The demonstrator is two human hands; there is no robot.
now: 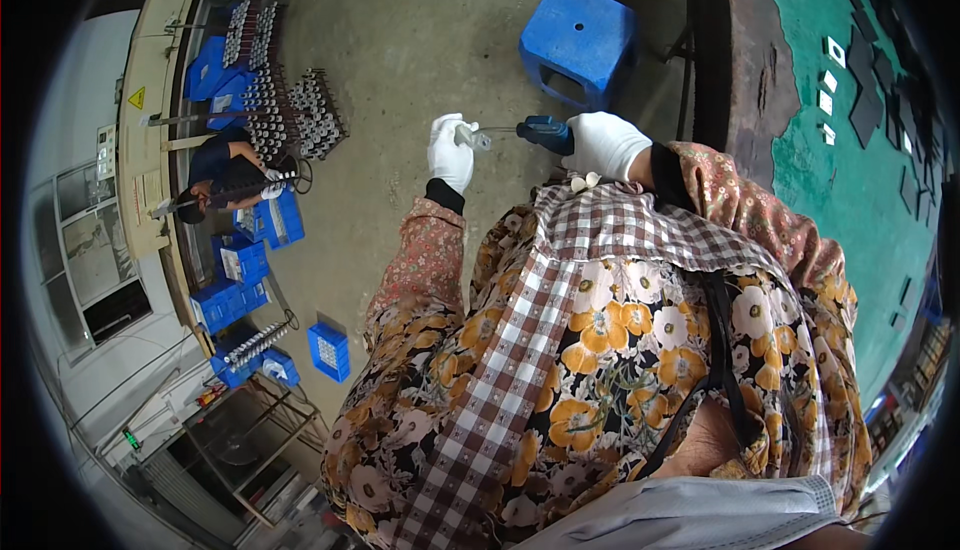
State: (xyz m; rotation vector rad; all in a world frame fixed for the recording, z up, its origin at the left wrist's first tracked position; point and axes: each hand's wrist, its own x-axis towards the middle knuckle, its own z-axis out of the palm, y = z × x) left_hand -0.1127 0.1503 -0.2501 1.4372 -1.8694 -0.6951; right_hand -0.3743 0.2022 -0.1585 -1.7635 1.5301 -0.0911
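Observation:
My left hand (449,157), in a white glove, pinches a small grey, shiny part (473,137) in front of my body. My right hand (604,144), also white-gloved, is closed on a dark blue-handled tool (545,134). A thin shaft runs from that handle leftward and reaches the small part, looking much like a screwdriver. The tip's shape is too small to tell. Just below the right hand, against the checked apron (600,220), sits a small white shape (586,182) that I cannot make out.
Ahead stands a blue plastic stool (577,30). A green-topped table (830,200) with dark flat pieces is on the right. On the left, blue bins (240,262) and racks of metal parts (275,115) line a bench, where another person (222,175) works. A blue crate (328,352) sits on the floor.

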